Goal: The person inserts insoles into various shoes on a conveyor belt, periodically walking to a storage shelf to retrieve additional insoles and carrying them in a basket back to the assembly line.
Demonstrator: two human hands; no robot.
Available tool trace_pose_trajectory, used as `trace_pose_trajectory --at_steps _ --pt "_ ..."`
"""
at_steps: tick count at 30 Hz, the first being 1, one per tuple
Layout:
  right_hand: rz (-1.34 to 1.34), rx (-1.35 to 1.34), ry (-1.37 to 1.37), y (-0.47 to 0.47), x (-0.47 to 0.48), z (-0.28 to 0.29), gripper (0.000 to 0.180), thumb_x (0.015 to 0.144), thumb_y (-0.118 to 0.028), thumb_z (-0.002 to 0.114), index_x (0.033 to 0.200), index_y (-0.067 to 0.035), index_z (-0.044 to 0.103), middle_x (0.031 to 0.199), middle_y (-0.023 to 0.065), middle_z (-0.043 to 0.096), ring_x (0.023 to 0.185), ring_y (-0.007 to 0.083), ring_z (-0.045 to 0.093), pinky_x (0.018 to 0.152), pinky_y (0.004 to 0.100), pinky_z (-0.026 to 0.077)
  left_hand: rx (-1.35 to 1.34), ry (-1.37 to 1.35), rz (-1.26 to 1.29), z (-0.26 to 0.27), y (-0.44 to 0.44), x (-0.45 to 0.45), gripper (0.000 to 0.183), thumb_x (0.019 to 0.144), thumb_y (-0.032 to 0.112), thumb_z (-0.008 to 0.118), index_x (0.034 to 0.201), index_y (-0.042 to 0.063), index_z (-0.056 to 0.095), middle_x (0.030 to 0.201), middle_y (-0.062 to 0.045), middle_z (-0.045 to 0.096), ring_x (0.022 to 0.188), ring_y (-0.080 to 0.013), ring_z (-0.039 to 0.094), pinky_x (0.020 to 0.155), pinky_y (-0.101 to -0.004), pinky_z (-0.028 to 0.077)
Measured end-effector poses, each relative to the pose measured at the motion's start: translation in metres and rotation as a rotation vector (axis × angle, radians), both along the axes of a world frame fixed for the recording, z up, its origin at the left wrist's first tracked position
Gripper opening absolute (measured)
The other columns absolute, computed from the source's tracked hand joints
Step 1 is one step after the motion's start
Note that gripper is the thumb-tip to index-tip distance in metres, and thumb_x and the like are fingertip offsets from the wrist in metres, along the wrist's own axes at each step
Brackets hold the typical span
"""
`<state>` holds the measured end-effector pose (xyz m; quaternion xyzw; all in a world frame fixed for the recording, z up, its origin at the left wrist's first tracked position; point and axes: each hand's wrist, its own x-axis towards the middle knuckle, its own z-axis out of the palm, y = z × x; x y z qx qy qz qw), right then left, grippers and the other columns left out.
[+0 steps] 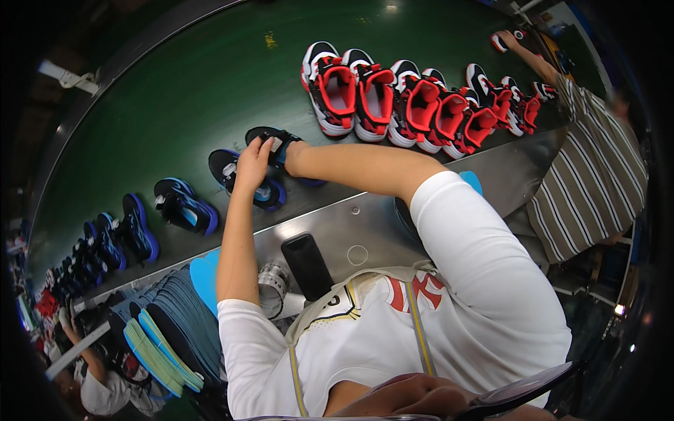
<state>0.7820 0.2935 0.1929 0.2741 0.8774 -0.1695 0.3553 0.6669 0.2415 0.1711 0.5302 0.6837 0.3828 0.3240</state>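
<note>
On the green conveyor belt (pixel 210 79) in front of me stands a pair of dark sneakers with blue soles. My left hand (pixel 253 164) has its fingers at the tongue of the farther-right sneaker (pixel 266 135) and hangs over the other sneaker (pixel 224 163). Reaching in from the right, my right hand (pixel 296 155) is at the opening of the farther-right sneaker, its fingers hidden inside or behind the shoe. Whether it grips anything does not show.
Black, white and red sneakers (pixel 337 94) line the belt to the right, dark blue ones (pixel 184 208) to the left. A phone (pixel 307 266) and a jar (pixel 272 289) lie on the metal ledge. Insoles (pixel 179 310) are stacked at left. A co-worker in a striped shirt (pixel 590 173) reaches over the belt.
</note>
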Motion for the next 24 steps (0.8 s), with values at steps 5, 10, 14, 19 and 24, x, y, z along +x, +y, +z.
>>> trace_pose_trajectory --at_steps 5,10,14,19,24 --pt "0.357 0.066 -0.24 0.013 0.007 -0.054 0.042 0.07 -0.019 0.063 0.11 -0.012 0.054 0.121 0.0069 0.044 0.112 0.0243 0.039 0.087 0.0324 0.039 -0.121 0.004 -0.03 0.02 -0.003 0.008 0.03 0.082 0.031 0.048 0.08 0.001 0.051 0.064 -0.017 0.052 0.061 -0.0291 0.053 0.056 -0.0344 0.039" --pt "0.449 0.079 -0.212 0.013 0.005 -0.048 0.029 0.078 -0.017 0.049 0.105 -0.011 0.057 0.112 0.0066 0.052 0.104 0.0228 0.049 0.082 0.033 0.043 -0.216 -0.045 -0.021 0.029 0.0 0.011 0.033 0.081 0.033 0.048 0.079 0.0 0.05 0.065 -0.017 0.052 0.062 -0.0288 0.052 0.057 -0.0343 0.039" --pt "0.615 0.054 -0.054 0.012 0.008 -0.002 0.024 0.077 -0.014 0.046 0.094 -0.008 0.063 0.097 0.0082 0.06 0.089 0.0238 0.058 0.076 0.0344 0.045 -0.083 0.025 0.096 0.015 -0.004 0.014 0.029 0.08 0.028 0.053 0.087 0.0 0.048 0.081 -0.02 0.05 0.067 -0.0327 0.052 0.059 -0.0375 0.041" --pt "0.729 0.124 0.005 0.015 0.019 -0.012 0.024 0.077 -0.017 0.045 0.092 -0.01 0.063 0.104 0.0079 0.057 0.093 0.0225 0.055 0.077 0.0331 0.044 0.169 0.321 0.148 0.025 -0.005 0.034 0.025 0.079 0.016 0.053 0.099 0.006 0.042 0.1 -0.021 0.038 0.075 -0.0381 0.052 0.063 -0.0422 0.044" --pt "0.658 0.178 -0.066 0.012 0.01 -0.03 0.026 0.079 -0.018 0.044 0.097 -0.012 0.062 0.103 0.0032 0.058 0.096 0.0188 0.053 0.078 0.031 0.041 0.066 0.656 -0.053 0.022 -0.005 0.041 0.023 0.075 0.01 0.055 0.092 0.004 0.042 0.098 -0.02 0.039 0.076 -0.0361 0.053 0.063 -0.0414 0.046"
